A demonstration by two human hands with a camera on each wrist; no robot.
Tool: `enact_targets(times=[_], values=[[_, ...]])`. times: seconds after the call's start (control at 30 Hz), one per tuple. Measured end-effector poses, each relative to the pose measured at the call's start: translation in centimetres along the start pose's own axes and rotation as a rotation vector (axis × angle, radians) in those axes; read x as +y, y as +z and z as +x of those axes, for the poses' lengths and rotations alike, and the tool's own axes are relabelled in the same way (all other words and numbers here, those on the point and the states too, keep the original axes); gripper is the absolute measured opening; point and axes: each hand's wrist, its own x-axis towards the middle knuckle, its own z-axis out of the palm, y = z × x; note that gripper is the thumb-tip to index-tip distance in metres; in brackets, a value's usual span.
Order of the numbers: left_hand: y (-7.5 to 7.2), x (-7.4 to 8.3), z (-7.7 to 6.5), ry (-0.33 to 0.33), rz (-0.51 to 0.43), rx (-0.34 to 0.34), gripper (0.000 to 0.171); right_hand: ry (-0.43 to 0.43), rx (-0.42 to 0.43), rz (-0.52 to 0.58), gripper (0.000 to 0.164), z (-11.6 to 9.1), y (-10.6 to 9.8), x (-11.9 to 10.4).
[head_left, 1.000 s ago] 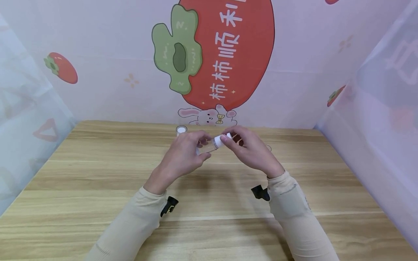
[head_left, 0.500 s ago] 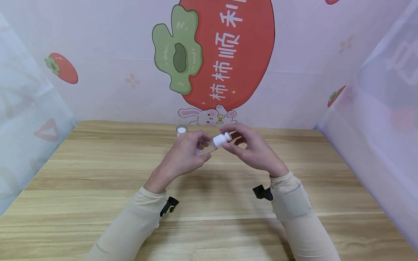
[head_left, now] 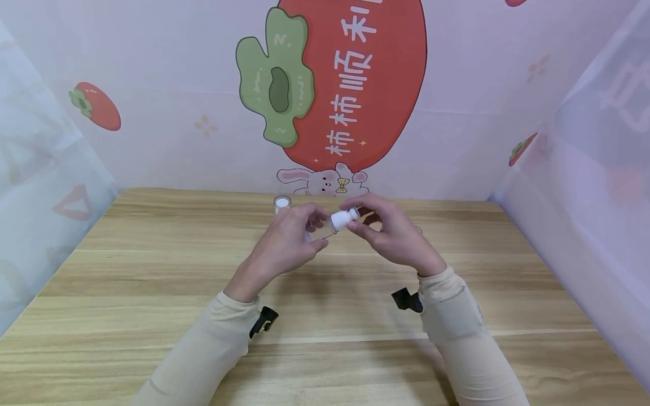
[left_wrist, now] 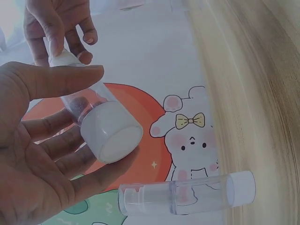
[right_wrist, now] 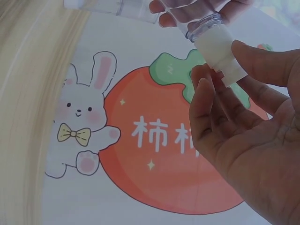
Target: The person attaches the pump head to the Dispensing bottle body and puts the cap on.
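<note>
In the head view my left hand (head_left: 289,242) holds a small clear pump bottle (head_left: 320,230) tilted above the table, its top end pointing up to the right. Fingers and thumb wrap the clear body, and its white base (left_wrist: 115,133) shows in the left wrist view. At the other end my right hand (head_left: 388,231) pinches the white pump head (right_wrist: 218,49) between thumb and fingers. A stepped white top sits above a ridged clear neck ring in the right wrist view. Behind the left hand stands a second clear bottle (left_wrist: 187,197) with a white end.
Beyond the right hand, a clear rounded rim (head_left: 418,229) peeks out at the table. The wooden table (head_left: 325,349) ends at a printed back wall (head_left: 167,141), with pale curtain-like side walls (head_left: 604,186) left and right.
My right thumb and fingers have shifted round the white pump head, uncovering more of its top. The left hand and the bottle stay in nearly the same place.
</note>
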Motion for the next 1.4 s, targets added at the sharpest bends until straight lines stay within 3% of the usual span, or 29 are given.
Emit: enact_targets(times=[0.5,0.73,1.0,1.13,1.4], values=[[-0.1,0.4,-0.1,0.008,0.067,0.030,0.039,0.079,0.005,-0.001,0.019,0.1,0.0,-1.2],[-0.1,0.5,-0.1,0.007,0.090,0.042,0.040,0.106,0.020,-0.030,0.021,0.5,0.6,2.8],[0.0,0.5,-0.1,-0.002,0.082,0.048,0.039,0.115,0.031,-0.034,0.025,0.5,0.5,2.9],[0.0,0.5,-0.1,-0.001,0.084,0.046,0.038,0.109,0.040,-0.019,0.028,0.3,0.2,2.5],[-0.1,0.5,-0.1,-0.002,0.085,0.046,0.037,0.040,0.012,0.022,0.034,-0.1,-0.5,-0.5]])
